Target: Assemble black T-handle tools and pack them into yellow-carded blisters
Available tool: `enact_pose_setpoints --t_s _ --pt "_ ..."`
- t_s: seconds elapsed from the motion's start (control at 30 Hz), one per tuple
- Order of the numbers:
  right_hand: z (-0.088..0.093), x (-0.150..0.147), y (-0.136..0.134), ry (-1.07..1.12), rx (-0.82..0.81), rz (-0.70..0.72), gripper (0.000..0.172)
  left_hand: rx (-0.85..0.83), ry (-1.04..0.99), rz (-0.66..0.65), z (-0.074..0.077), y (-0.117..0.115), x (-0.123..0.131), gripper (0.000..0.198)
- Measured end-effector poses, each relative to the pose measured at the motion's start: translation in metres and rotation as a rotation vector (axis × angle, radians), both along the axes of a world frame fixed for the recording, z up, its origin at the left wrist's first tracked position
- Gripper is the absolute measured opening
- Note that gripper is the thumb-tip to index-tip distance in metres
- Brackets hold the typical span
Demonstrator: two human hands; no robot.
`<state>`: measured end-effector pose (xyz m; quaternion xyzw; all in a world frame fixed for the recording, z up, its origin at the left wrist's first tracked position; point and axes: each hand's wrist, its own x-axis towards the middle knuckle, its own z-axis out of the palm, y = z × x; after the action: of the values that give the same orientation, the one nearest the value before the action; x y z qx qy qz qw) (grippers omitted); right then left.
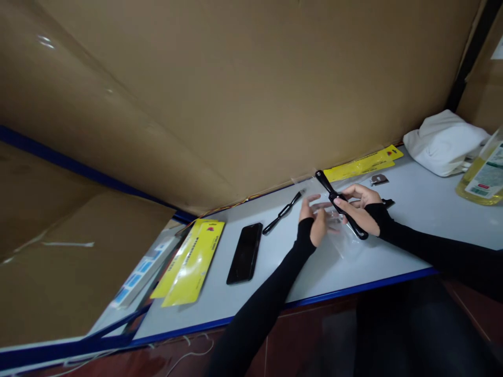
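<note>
My right hand [362, 205] is closed around a long black tool [351, 221] with a hole at each end, held slanted above the table. Facing it, my left hand [314, 220] has its fingers curled about a clear plastic sleeve [341, 243] that hangs below the tool. Some left fingertips blur behind the plastic. To the left of that hand lies a slim black-handled tool [283, 211] with a pale tip. A small metal blade piece [379, 180] rests beyond my right hand, and a black part [388, 203] shows partly behind the wrist.
A black phone [245, 253] lies left of my hands, with yellow packaging cards [192, 264] farther left. More yellow cards [361, 164] lean along the cardboard wall [251, 94]. At the right stand a white cloth bundle [444, 141] and a bottle of yellow liquid [483, 180]. A blue edge borders the table [416, 235].
</note>
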<state>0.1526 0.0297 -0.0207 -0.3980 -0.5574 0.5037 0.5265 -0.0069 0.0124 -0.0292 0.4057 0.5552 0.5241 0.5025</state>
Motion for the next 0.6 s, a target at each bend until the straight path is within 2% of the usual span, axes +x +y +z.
enact_pose_setpoints --t_s 0.07,0.17,0.27,0.43,0.6 --pt "-0.003 0.001 0.000 -0.181 0.138 -0.043 0.036 -0.070 -0.108 -0.045 0.000 -0.009 0.016 0.052" --pt "-0.009 0.004 -0.001 -0.489 0.331 -0.130 0.017 -0.149 -0.249 -0.034 0.002 -0.015 0.022 0.050" --pt "-0.011 0.005 -0.005 -0.704 0.417 -0.194 0.019 -0.134 -0.347 0.022 -0.004 -0.011 0.020 0.050" --pt "-0.003 0.003 -0.019 -0.849 0.500 -0.222 0.023 -0.040 -0.373 0.049 -0.017 -0.005 0.020 0.065" --pt "0.002 0.004 -0.025 -0.862 0.661 -0.290 0.016 0.071 -0.434 0.006 -0.016 -0.004 0.016 0.068"
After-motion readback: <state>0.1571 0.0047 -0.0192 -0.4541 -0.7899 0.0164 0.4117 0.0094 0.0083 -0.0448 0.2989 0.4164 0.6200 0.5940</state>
